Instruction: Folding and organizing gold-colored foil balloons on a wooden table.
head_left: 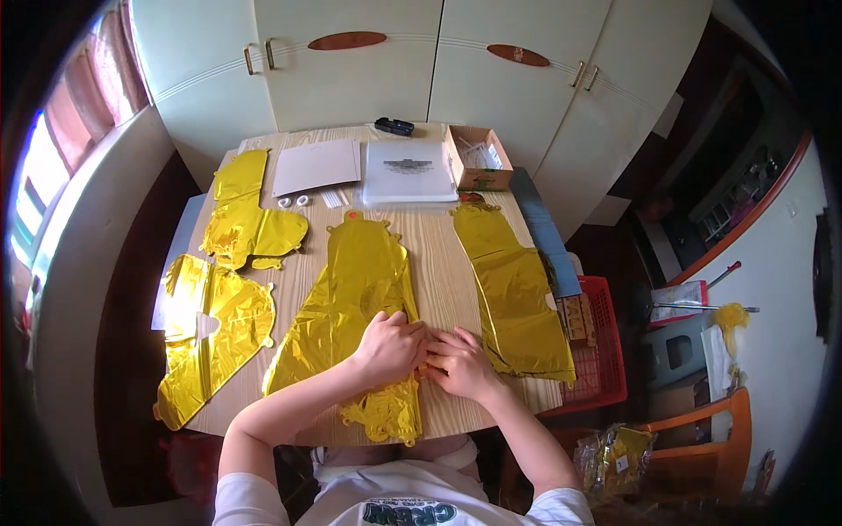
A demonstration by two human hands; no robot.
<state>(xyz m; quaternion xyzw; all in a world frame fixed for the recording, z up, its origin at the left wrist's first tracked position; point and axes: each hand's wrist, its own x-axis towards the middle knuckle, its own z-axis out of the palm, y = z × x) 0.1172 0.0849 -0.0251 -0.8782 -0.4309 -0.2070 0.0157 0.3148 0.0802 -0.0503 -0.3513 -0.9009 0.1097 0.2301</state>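
A flat gold foil balloon (364, 280) with small tabs along its edge lies in the middle of the table, its lower part creased and folded. On its right edge my left hand (392, 348) is closed, knuckles up, pressing on the foil. My right hand (460, 363) meets it from the right, fingers bent together at the same edge; the bit of foil between the two hands is mostly hidden. Another gold foil balloon (517, 298) lies flat to the right. Two more, an upper foil balloon (250, 210) and a shiny lower foil balloon (215, 329), lie on the left.
Along the table's far side are grey-white card sheets (317, 167), a clear plastic packet (409, 173), an open cardboard box (479, 158), a black object (395, 127), two white tape rolls (294, 202) and white strips (335, 199). A red basket (605, 351) and wooden chair (728, 438) stand at right.
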